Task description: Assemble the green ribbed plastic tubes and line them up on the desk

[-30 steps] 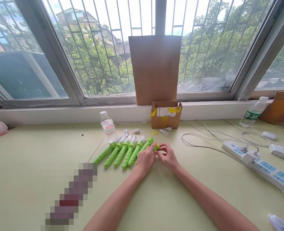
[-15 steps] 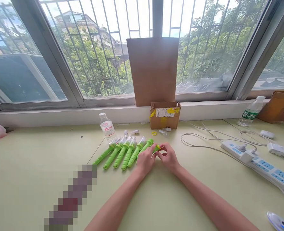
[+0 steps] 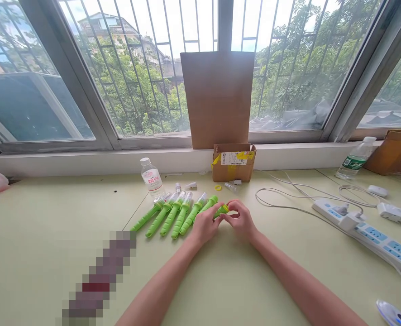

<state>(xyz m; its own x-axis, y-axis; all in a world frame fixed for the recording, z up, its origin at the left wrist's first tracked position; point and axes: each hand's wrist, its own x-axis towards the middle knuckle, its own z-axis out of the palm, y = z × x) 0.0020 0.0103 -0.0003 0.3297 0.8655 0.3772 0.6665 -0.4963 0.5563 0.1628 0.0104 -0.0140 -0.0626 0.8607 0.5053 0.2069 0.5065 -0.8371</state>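
Note:
My left hand (image 3: 205,225) is closed around a short green tube (image 3: 222,211), most of which its fingers hide. A yellow ring (image 3: 226,207) sits at the tube's right end. From the right, my right hand (image 3: 243,220) is closed, its thumb and fingertips pinching at that ring. Left of my hands, several green ridged tubes (image 3: 175,216) with clear tips lie side by side. The green tube (image 3: 210,203) nearest my left hand shows no clear tip. Beyond my hands lie a loose yellow ring (image 3: 218,188) and a small clear piece (image 3: 231,187) with a white one beside it.
A small open cardboard box (image 3: 233,170) stands at the back, before an upright cardboard sheet (image 3: 219,99). One water bottle (image 3: 152,180) stands behind the tubes, another (image 3: 355,158) at the far right. A power strip (image 3: 370,235) and cables (image 3: 288,207) lie on the right.
My right hand has shifted slightly at the tube's end, and more of the yellow ring shows between the hands. The row of tubes stays put.

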